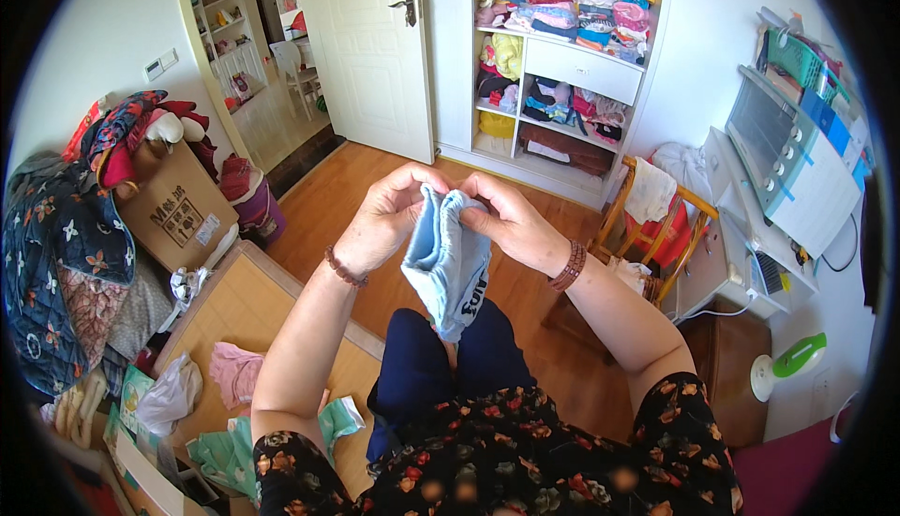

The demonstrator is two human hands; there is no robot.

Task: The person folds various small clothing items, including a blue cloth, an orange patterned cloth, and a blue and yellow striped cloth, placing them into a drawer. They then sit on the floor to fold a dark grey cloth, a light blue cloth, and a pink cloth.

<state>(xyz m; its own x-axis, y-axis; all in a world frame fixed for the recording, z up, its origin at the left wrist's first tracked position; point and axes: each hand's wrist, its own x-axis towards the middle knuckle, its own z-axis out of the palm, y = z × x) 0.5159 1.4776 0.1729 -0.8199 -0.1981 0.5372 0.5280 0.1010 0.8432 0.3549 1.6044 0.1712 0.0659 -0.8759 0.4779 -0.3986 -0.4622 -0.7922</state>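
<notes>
A light blue garment (446, 263) with a gathered elastic edge and dark lettering hangs in front of me, above my knees. My left hand (397, 203) pinches its upper edge between thumb and fingers. On the other side, my right hand (503, 214) grips the same edge, its thumb pressed on the gathered band. The two hands nearly touch at the top. Folded or doubled, the cloth droops below them; I cannot tell what kind of garment it is. Each wrist wears a brown beaded bracelet.
A wooden board surface (281, 298) at my left bears a pink cloth (235, 373) and a green cloth (225, 453). Beyond stand a cardboard box (179, 207) and a purple bucket (264, 210). An open wardrobe (583, 66) holds stacked clothes. At right are a bamboo chair (622, 217) and a desk (710, 263).
</notes>
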